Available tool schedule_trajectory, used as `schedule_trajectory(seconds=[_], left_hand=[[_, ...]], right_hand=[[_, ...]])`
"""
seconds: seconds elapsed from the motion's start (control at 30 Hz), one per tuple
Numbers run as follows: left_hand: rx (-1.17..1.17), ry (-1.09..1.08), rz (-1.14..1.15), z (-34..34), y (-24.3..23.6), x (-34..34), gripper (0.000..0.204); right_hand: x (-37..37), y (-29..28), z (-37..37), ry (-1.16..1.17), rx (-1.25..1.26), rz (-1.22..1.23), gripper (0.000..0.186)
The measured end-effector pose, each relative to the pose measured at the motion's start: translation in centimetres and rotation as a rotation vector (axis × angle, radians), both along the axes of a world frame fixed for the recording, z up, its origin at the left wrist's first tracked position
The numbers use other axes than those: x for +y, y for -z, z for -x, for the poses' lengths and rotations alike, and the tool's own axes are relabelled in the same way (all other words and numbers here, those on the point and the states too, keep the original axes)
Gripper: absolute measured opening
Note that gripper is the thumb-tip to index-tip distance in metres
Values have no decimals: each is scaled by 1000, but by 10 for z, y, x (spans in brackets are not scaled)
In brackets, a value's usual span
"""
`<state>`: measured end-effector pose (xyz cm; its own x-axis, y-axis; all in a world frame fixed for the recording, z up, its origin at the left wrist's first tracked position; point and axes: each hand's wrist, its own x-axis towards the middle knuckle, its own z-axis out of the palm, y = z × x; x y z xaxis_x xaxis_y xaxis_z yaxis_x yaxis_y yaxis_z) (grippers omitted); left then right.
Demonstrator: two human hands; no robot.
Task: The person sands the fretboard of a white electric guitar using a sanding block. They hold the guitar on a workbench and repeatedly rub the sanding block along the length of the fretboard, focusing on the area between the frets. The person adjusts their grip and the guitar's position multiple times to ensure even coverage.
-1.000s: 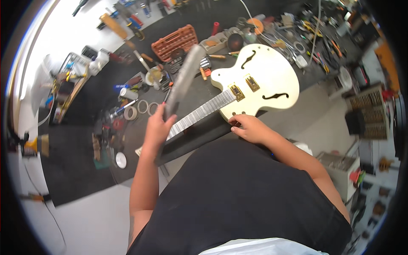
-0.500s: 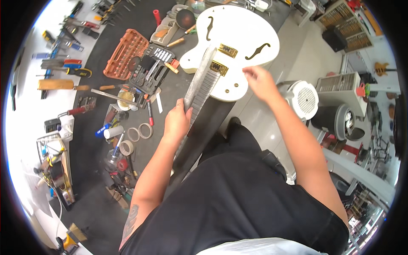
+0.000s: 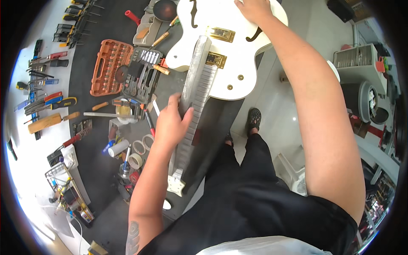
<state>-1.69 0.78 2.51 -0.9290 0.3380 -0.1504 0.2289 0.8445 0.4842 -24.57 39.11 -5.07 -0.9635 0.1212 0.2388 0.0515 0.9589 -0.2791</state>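
Observation:
A white hollow-body electric guitar (image 3: 236, 59) with gold pickups lies face up on the bench, its headstock (image 3: 175, 185) toward me. Along its fretted neck (image 3: 198, 111) rests a long grey metal bar (image 3: 196, 70). My left hand (image 3: 169, 124) is closed around the near part of this bar, thumb on one side and fingers on the other. Over the far part of the guitar body is my right hand (image 3: 255, 10), cut off by the upper edge of the view. What shows of its fingers is stretched out, with nothing visible in them.
Left of the guitar lie an orange socket-set case (image 3: 111, 68), wood-handled tools, tape rolls (image 3: 136, 160) and a red marker (image 3: 149, 121). Hand tools hang on the white wall panel (image 3: 63, 85). A black bin (image 3: 359, 100) and white stool (image 3: 291, 172) stand at right.
My right hand has moved forward, from beside the guitar's lower edge to over its far part. The left hand stays on the bar. The whole view has shifted, showing the headstock and my feet.

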Motion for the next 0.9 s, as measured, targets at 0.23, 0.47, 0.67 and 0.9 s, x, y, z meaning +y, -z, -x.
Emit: schedule_trajectory(seconds=[0.23,0.47,0.67,0.9], left_hand=[[45,66,257,45,3,61,81],[147,141,296,41,6,54,81],[326,160,304,73,17,82,82],[278,208,228,8,14,29,82]], right_hand=[[11,5,-2,44,10,21,37],[18,-14,21,65,-187,-55,44],[14,7,25,229,-150,-29,58],[17,-7,19,217,-239,-25,60]])
